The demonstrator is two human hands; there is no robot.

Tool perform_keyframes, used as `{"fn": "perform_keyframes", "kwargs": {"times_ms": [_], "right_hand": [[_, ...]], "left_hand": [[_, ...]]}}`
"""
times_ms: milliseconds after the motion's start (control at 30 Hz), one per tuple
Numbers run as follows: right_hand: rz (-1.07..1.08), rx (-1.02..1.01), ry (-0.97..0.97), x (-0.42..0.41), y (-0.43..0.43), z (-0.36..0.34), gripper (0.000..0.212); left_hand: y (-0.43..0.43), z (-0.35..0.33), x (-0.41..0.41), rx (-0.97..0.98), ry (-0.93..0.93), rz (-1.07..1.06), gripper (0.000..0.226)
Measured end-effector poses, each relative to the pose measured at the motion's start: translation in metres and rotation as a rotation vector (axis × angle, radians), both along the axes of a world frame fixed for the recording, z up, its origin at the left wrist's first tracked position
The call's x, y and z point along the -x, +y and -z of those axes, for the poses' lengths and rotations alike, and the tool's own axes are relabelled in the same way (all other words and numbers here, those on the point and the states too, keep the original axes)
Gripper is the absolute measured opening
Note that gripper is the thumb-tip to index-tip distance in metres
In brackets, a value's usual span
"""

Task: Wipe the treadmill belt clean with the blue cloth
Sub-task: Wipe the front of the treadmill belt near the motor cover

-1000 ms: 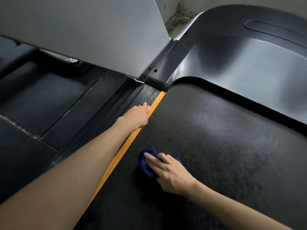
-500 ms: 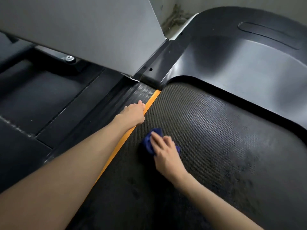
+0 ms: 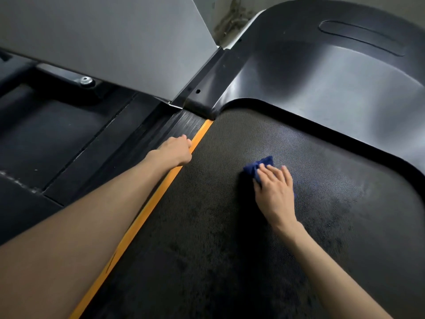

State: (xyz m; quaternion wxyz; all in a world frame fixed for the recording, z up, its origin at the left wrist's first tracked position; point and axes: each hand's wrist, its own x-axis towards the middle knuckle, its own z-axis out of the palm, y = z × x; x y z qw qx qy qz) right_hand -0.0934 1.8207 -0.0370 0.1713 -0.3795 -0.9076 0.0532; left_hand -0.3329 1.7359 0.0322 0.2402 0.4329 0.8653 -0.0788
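blue cloth (image 3: 257, 168) bunched, dark | right hand (image 3: 274, 192) flat, pressing it | left hand (image 3: 176, 151) fingers unclear

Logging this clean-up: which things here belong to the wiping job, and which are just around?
In the job: blue cloth, treadmill belt, right hand pressing the cloth.
Just there: left hand on the side rail, orange strip, black cover, grey panel.

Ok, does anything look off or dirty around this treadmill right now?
Yes. The treadmill belt carries dark blotchy smears across its nearer part, unlike the even texture by the black front cover. Dry-looking debris sits in the corner behind that cover.
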Motion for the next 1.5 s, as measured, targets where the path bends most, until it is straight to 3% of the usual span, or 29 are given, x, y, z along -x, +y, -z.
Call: {"fn": "perform_keyframes", "kwargs": {"times_ms": [100,167,333,500,700,900,1000,1067,1133,1167,1233,1333,1400,1433,1500], "right_hand": [[-0.192,0.080,0.053,0.010,-0.026,0.001,0.046],[-0.310,0.135,-0.058,0.008,-0.040,0.011,0.057],[-0.316,0.108,-0.229,0.002,-0.026,0.013,0.061],[-0.373,0.084,-0.158,0.008,-0.040,0.014,0.062],[-0.670,0.046,-0.188,-0.004,-0.051,0.022,0.063],[-0.787,0.228,-0.175,-0.007,-0.023,0.025,0.067],[-0.545,0.308,-0.024,-0.015,0.030,0.014,0.059],[-0.168,0.344,0.084,-0.024,0.072,0.006,0.048],[0.266,0.325,0.093,-0.013,0.089,0.005,0.050],[0.386,0.343,0.096,0.005,0.078,0.004,0.052],[0.259,0.375,0.112,0.042,0.025,0.012,0.052],[-0.343,0.425,0.078,0.055,-0.063,0.018,0.046],[-0.684,0.354,-0.042,0.037,-0.048,0.012,0.050],[-0.725,0.321,-0.038,0.031,-0.025,0.011,0.046],[-0.487,0.341,-0.008,0.024,0.025,0.003,0.038]], "left_hand": [[-0.001,0.004,0.001,-0.007,-0.015,-0.021,0.061],[-0.001,0.006,0.002,-0.013,-0.017,-0.032,0.063],[-0.002,0.012,0.007,-0.008,-0.047,-0.059,0.065],[-0.001,0.010,0.000,-0.005,-0.018,-0.095,0.061],[0.004,0.002,-0.014,-0.024,0.084,-0.132,0.049],[-0.005,-0.004,-0.020,-0.066,0.057,-0.112,0.046],[-0.010,-0.005,-0.017,-0.041,0.025,-0.061,0.061],[-0.011,-0.004,-0.014,-0.009,0.033,-0.013,0.066],[-0.010,-0.003,-0.011,0.041,0.077,0.047,0.068],[-0.009,-0.003,-0.010,0.057,0.093,0.059,0.068],[-0.006,-0.004,-0.011,0.060,0.099,0.054,0.064],[-0.002,-0.007,-0.013,0.039,0.116,0.015,0.056],[-0.004,-0.008,-0.017,0.016,0.125,0.012,0.053],[-0.006,-0.009,-0.019,-0.002,0.125,0.011,0.053],[-0.010,-0.012,-0.021,-0.014,0.094,-0.001,0.056]]}}
